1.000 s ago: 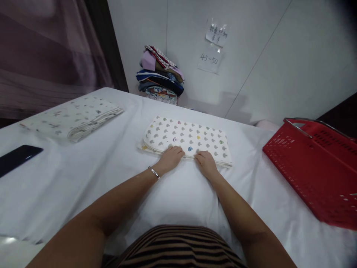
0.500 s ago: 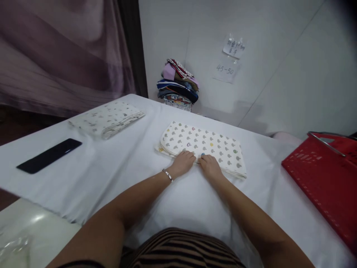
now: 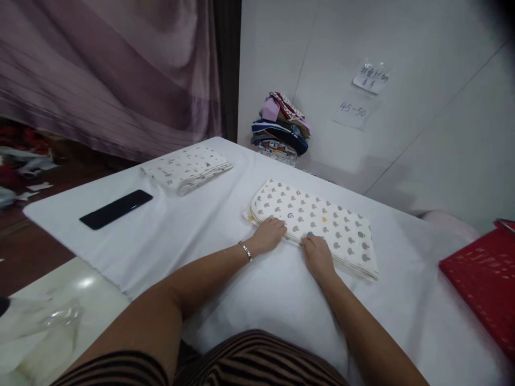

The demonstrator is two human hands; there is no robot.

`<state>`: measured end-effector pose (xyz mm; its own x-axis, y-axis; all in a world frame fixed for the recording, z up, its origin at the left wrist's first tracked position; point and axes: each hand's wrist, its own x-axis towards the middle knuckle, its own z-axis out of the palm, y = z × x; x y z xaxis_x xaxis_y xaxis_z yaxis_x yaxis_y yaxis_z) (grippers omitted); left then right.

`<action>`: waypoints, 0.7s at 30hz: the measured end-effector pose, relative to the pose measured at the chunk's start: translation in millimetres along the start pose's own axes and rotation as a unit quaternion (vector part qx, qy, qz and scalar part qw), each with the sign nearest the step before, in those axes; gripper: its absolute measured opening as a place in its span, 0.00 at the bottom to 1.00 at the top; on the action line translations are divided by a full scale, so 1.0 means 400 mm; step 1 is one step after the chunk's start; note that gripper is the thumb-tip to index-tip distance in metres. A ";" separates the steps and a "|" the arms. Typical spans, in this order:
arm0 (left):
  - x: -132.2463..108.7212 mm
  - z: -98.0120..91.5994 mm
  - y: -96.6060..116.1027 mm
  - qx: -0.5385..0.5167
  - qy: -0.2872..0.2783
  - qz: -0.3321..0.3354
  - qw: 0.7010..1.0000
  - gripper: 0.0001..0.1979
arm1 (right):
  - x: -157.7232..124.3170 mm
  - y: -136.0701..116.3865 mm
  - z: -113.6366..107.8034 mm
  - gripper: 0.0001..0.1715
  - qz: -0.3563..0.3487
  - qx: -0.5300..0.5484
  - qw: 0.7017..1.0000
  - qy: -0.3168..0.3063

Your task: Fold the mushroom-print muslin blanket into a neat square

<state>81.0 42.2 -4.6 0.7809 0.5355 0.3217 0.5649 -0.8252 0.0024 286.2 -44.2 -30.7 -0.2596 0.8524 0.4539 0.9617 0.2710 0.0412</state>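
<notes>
A folded white cloth [image 3: 317,217] printed with grey mouse-head shapes and a few coloured ones lies flat on the white-covered table [image 3: 177,225]. My left hand [image 3: 270,234], a silver bracelet on its wrist, has its fingers curled on the near edge, left of the middle. A little to the right, my right hand [image 3: 317,254] grips the same edge with fingers bent over it. Both thumbs are mostly hidden. Farther left lies a second folded cloth [image 3: 187,167], white with small grey prints, untouched.
A black phone-like slab [image 3: 116,209] lies at the table's left. On the right stands a red plastic basket [image 3: 478,262]. Stacked folded fabrics [image 3: 279,128] rise behind the far edge by the wall, where paper signs [image 3: 352,113] hang. A purple curtain [image 3: 161,69] hangs at the back left.
The camera has turned left, so everything sits farther right in view. My hands have moved slightly apart along the cloth's near edge. The cloth stays folded on the table.
</notes>
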 end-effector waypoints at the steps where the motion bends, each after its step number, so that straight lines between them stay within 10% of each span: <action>1: -0.007 -0.004 -0.015 0.000 -0.001 -0.005 1.000 0.07 | 0.000 0.000 0.001 0.12 -0.001 0.000 1.000 0.002; 10: -0.077 -0.021 -0.144 -0.098 0.040 -0.009 0.994 0.08 | 0.010 -0.004 -0.013 0.13 0.006 0.005 1.000 -0.020; 21: -0.082 -0.008 -0.160 -0.161 0.058 -0.027 0.985 0.12 | 0.099 -0.076 0.003 0.13 0.008 0.073 0.997 -0.026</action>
<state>18.4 76.8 -12.2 0.7050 0.5721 0.4190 0.4769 -0.8198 0.3169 246.4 -18.2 -14.9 -0.2516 0.8785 0.4060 0.9437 0.3158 -0.0985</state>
